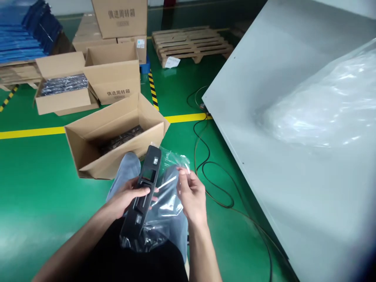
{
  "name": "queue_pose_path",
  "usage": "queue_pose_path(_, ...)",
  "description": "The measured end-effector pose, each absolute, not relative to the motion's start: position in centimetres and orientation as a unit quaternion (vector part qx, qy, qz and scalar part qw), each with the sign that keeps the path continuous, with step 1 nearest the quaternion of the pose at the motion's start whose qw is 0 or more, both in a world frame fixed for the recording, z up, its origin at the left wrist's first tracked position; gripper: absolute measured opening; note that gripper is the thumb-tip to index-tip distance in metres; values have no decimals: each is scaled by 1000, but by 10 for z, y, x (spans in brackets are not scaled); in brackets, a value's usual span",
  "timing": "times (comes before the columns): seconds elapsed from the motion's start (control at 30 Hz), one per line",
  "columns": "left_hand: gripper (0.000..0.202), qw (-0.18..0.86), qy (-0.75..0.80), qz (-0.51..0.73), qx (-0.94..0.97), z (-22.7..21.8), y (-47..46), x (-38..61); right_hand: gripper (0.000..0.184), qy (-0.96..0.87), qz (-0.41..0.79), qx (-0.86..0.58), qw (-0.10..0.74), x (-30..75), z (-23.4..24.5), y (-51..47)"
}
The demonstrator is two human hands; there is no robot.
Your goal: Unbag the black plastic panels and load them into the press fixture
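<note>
While our left hand (127, 196) clamps the black panel (143, 192), our right hand (190, 192) pinches the clear bag (167, 203); we should keep its mouth wide.

Five cardboard boxes (114, 137), one wooden pallet (190, 43), two hands (190, 194)

2 bare forearms, no sleeves, a left hand (129, 196), a right hand (190, 194), light blue jeans (126, 168), black top (147, 262).
</note>
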State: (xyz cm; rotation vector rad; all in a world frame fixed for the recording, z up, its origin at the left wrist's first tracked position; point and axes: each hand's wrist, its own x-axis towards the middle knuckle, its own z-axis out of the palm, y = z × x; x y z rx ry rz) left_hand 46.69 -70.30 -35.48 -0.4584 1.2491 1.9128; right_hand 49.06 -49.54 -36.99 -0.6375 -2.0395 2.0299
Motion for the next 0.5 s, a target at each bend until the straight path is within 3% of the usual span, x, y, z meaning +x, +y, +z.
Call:
queue_pose_path(0.33, 59, 434, 472, 754, -141, -345, -715, 459, 58, -472, 843, -259, -26, 493, -380, -494)
queue_pose_path(0.4, 62, 421, 516, 736, -125, -339, -720, 456, 61, -486, 837, -251, -17, 494, -385, -486)
queue_pose_path(0.5, 55, 390, 606, 691, -59, -326, -733, 451, 69, -525, 825, -202, 61, 493, -387, -465)
